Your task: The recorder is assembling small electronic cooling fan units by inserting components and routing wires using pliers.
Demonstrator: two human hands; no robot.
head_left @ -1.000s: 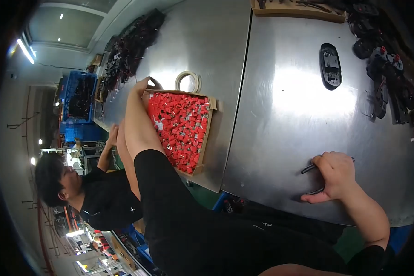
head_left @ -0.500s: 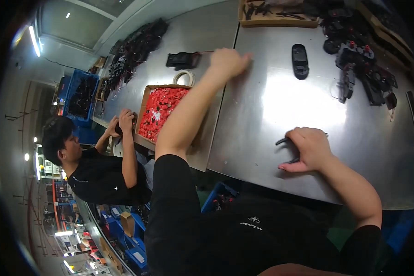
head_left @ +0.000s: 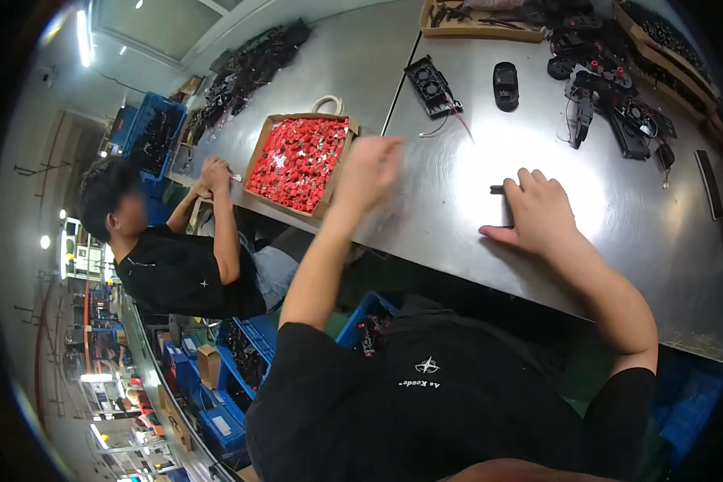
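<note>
My left hand [head_left: 369,173] is raised over the near table edge, just right of the box of red parts [head_left: 301,165]. It is smeared by motion and I see nothing in it. My right hand [head_left: 541,210] rests on the metal table, its fingers over a black plastic part [head_left: 498,189] and its thumb stretched out to the left. Most of that part is hidden under the palm. Beyond my hands lies a black module with two round fans [head_left: 431,86] and loose wires. To its right is a black car-shaped shell [head_left: 506,87].
A co-worker [head_left: 185,233] sits at the left, both hands together near the red parts' box. A tape roll [head_left: 328,104] lies behind that box. Black assemblies [head_left: 610,96] are heaped at the right, a carton of black parts [head_left: 482,30] at the back. A blue bin [head_left: 365,321] stands below the table edge.
The fan module has moved right across the table seam and now shows its fans. My left hand has drawn back toward me. My right hand stays on the black part; the whole view has shifted.
</note>
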